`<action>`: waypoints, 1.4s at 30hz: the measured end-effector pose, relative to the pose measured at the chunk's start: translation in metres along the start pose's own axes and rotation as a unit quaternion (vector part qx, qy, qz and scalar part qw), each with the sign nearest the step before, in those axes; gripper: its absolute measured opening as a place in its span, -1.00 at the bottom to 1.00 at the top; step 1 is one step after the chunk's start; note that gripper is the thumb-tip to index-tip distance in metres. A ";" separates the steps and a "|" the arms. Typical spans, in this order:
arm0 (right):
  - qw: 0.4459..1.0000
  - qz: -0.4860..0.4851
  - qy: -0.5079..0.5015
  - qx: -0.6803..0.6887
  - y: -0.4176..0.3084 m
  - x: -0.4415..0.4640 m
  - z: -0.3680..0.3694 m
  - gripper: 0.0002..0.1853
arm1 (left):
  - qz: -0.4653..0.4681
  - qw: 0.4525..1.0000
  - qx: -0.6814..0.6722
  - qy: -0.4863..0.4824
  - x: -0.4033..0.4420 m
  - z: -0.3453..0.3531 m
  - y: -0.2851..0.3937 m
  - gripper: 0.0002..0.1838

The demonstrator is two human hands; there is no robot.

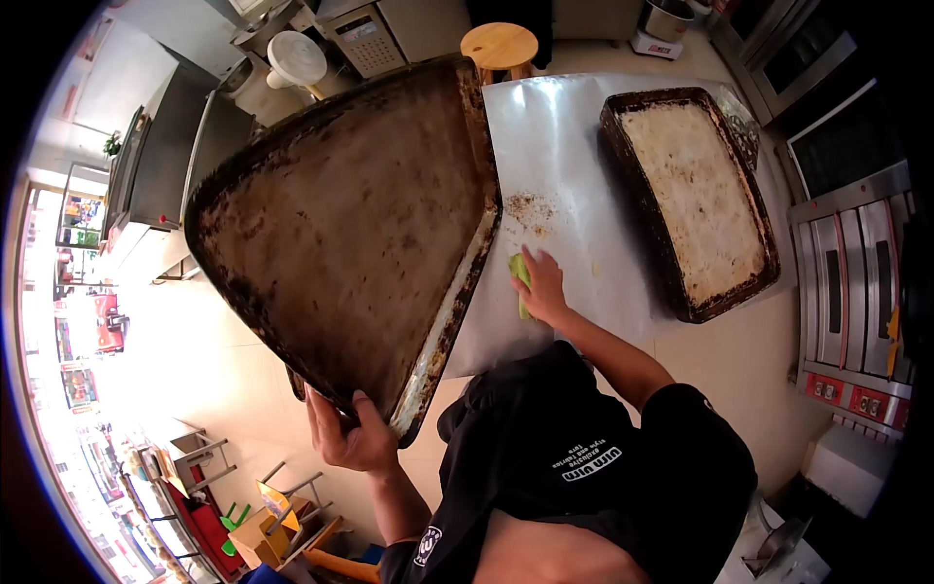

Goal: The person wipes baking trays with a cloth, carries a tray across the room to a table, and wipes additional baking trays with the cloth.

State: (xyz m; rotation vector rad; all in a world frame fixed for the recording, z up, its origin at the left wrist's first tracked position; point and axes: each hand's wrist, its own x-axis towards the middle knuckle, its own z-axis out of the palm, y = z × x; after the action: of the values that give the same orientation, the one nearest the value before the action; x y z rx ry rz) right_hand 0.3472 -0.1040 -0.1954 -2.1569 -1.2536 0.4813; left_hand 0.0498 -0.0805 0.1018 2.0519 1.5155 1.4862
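Note:
My left hand grips the near edge of a large, dark, stained baking tray, with the thumb on its inner side. The tray is tilted up over the left part of a metal-topped table. Against the table surface, my right hand holds a yellow-green sponge or cloth, which is partly covered by the fingers. Brown crumbs lie scattered just beyond that hand. To the right, a second baking pan with a pale, blotchy bottom and dark burnt rim rests on the table.
A round wooden stool stands past the table's far edge. Deck ovens line the right side. A pot on a scale sits at the back right. Chairs and boxes are on the floor at lower left.

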 end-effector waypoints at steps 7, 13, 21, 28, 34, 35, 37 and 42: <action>0.893 0.062 0.337 0.291 -0.011 0.128 -0.062 -0.26 | 0.121 0.991 0.039 -0.046 0.001 -0.013 0.042 -0.41; 0.886 0.062 0.191 0.419 -0.148 0.237 0.097 -0.24 | 0.228 0.973 0.009 -0.036 0.003 0.002 0.058 -0.39; 0.932 0.091 0.143 0.320 -0.178 0.202 0.023 -0.17 | 0.198 0.980 -0.015 -0.008 -0.001 -0.012 0.024 -0.14; 0.954 0.053 0.130 0.265 -0.197 0.156 0.073 -0.08 | 0.058 0.995 -0.063 0.046 0.014 -0.019 0.024 -0.05; 0.596 0.210 -0.242 0.736 -0.090 0.062 -0.018 -0.04 | -0.131 0.939 -0.295 0.122 0.041 -0.029 0.011 -0.12; 0.432 0.138 -0.342 0.823 -0.078 0.049 -0.037 -0.06 | -0.163 0.930 -0.313 0.103 0.044 -0.032 0.001 -0.14; 0.463 0.242 -0.258 0.813 -0.075 0.025 -0.064 -0.21 | -0.187 0.918 -0.339 0.085 0.047 -0.025 -0.023 -0.16; 0.477 0.247 -0.177 0.825 -0.006 -0.036 -0.070 -0.75 | -0.186 0.925 -0.307 -0.125 0.061 0.011 -0.091 -0.13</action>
State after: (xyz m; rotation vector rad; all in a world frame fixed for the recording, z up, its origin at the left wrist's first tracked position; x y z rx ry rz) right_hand 0.3664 -0.1547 -0.1378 -0.5093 0.1630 1.5523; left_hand 0.0011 0.0143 0.0749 1.4248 1.0740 1.2727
